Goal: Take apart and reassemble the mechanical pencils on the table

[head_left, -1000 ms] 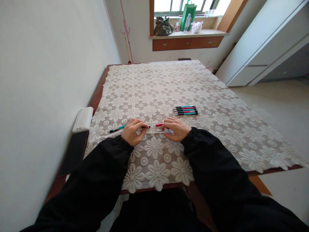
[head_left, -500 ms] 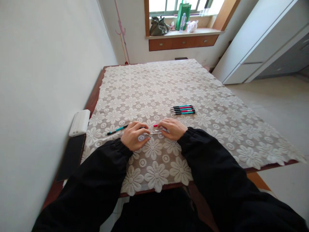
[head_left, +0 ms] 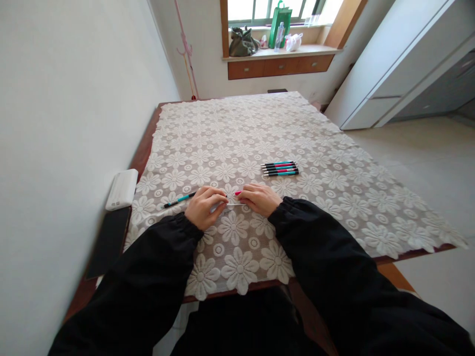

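Note:
My left hand (head_left: 203,206) and my right hand (head_left: 259,198) rest close together on a white lace tablecloth (head_left: 237,148). Between their fingertips they pinch a thin pale rod (head_left: 232,204) lying level just above the cloth. A teal and black pen (head_left: 180,199) sticks out to the left from under my left hand. A pink pen end (head_left: 238,193) shows just beyond the fingers of my right hand. A neat row of several pens (head_left: 280,168), teal, pink and black, lies a little farther out to the right.
A white box-shaped device (head_left: 121,189) and a flat black item (head_left: 110,239) lie on the bare wooden table edge by the left wall. A windowsill (head_left: 282,50) at the far end holds bags. White cabinets (head_left: 404,64) stand at the right.
My two hands have drawn closer together, so less of the thin rod shows between them. The view has shifted slightly.

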Demonstrator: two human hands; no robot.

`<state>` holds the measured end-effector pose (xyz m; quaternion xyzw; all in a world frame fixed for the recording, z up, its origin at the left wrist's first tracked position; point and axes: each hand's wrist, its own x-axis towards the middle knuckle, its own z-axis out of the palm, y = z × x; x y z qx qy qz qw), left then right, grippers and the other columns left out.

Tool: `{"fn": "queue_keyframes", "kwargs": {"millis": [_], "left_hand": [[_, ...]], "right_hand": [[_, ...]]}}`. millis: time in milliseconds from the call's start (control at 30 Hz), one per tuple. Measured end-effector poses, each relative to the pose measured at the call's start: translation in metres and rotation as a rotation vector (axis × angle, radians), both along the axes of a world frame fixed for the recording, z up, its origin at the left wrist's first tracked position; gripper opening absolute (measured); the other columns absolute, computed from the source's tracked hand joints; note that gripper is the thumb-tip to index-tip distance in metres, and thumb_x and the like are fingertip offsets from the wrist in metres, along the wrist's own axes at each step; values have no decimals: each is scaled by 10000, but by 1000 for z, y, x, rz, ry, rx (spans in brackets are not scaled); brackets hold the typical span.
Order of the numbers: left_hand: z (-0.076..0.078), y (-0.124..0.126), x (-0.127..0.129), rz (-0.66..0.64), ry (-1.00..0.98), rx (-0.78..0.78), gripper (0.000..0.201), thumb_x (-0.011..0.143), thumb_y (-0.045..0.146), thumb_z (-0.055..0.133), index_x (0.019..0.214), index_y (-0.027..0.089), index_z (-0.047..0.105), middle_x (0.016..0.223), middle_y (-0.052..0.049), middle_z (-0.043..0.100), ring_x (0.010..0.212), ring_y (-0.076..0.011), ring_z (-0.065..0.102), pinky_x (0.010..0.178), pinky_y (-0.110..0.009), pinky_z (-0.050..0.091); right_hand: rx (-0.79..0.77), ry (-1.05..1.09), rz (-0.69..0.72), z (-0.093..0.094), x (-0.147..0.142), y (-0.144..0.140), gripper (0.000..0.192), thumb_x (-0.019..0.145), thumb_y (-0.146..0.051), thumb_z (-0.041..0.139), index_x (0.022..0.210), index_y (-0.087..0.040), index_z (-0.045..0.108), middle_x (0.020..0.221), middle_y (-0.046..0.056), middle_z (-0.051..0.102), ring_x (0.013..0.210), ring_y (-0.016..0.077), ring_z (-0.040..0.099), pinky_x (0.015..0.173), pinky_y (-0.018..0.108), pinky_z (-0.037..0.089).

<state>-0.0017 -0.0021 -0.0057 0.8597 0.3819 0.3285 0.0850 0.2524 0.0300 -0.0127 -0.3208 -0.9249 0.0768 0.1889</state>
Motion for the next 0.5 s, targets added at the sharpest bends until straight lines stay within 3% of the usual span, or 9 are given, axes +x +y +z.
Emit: {"fn": "queue_keyframes", "kwargs": {"millis": [300, 500], "left_hand": [[5, -4, 2, 26, -58, 64, 166, 894, 357, 739, 1019, 249, 743, 1053, -40, 748, 1002, -211, 647, 932, -393, 542], [7, -7, 5, -5, -78, 67, 102, 904, 333, 730, 977, 267, 755, 1029, -21, 760, 992, -192, 657, 931, -378, 545]], "right_hand": [[-53, 195, -30, 14, -12, -13, 108, 1025, -241, 540, 989, -198, 632, 939, 49, 668, 865, 183, 600, 785, 298, 431], [-62, 175, 25, 19, -23, -26, 158, 1044, -291, 508, 987, -202, 625, 929, 53, 659, 837, 184, 590, 769, 305, 426]]}}
